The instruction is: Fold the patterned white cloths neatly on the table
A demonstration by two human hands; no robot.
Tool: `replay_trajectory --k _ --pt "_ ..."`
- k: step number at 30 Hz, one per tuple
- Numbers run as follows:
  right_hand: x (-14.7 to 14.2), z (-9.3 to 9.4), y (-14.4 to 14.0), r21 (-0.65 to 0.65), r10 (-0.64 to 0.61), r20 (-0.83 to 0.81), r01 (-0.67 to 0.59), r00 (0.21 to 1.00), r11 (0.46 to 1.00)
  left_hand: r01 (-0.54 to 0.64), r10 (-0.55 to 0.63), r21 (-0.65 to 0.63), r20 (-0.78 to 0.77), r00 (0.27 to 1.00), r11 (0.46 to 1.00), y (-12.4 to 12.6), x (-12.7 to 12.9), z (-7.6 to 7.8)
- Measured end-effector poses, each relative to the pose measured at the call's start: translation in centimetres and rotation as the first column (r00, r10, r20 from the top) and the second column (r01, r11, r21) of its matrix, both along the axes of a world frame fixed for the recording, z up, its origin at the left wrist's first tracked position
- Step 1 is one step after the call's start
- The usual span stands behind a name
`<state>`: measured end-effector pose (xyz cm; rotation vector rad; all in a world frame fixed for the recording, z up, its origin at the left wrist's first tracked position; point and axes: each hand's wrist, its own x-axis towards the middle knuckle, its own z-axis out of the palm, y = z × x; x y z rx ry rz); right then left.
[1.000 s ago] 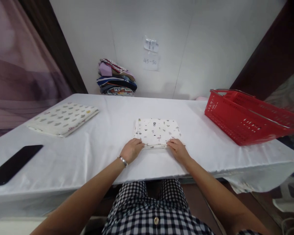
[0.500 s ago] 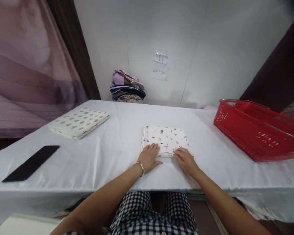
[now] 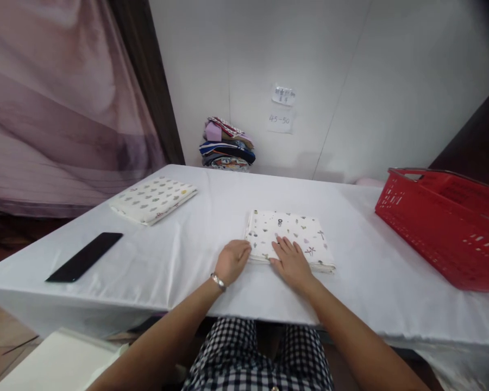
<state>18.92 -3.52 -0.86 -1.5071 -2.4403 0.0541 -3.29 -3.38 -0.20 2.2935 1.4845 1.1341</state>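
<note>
— Where is the printed cloth sitting relative to the hands?

— The folded printed cloth is lying flat on the white table, near the front edge. The right hand is resting palm-down on its near half, fingers stretched out flat and gripping nothing. The left hand is sitting at the cloth's near left corner, fingers curled loosely; whether it is pinching the edge I cannot tell.

— How many of each thing are you counting?

— Two folded cloths on the table: the one under the hands, and a second folded cloth with a grey pattern lying well apart toward the far left. One black phone is lying near the left front edge. One red basket is standing at the right end. One stack of coloured fabrics is leaning against the wall, and two paper notes are hanging above it. One bracelet is showing on the left wrist.
</note>
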Motion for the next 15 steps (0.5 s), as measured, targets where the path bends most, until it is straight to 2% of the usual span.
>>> replay_trajectory --k 1,3,5,8,10,15 --pt "0.0 0.0 0.0 0.003 -0.005 0.000 0.005 1.000 1.000 -0.086 0.089 -0.072 0.047 0.995 0.994 0.8 -0.2 0.3" --pt "0.0 0.1 0.0 0.007 -0.007 -0.001 0.007 1.000 1.000 -0.209 0.236 -0.255 0.077 0.969 0.944 2.9 0.0 0.9" --pt "-0.1 0.2 0.0 0.012 -0.001 0.000 0.001 1.000 1.000 -0.260 0.313 -0.415 0.065 0.948 0.872 5.1 0.7 1.4" --pt "-0.1 0.1 0.0 0.024 0.002 0.010 -0.002 1.000 1.000 -0.285 0.373 -0.564 0.044 0.927 0.775 7.2 2.1 1.6" --pt "0.0 -0.1 -0.1 0.029 -0.002 0.024 0.002 1.000 1.000 -0.305 0.408 -0.582 0.051 0.911 0.754 7.5 2.9 1.4" --pt "0.2 -0.6 0.2 0.043 -0.001 0.046 -0.001 0.999 0.999 -0.349 0.456 -0.466 0.137 0.879 0.813 6.5 3.8 0.3"
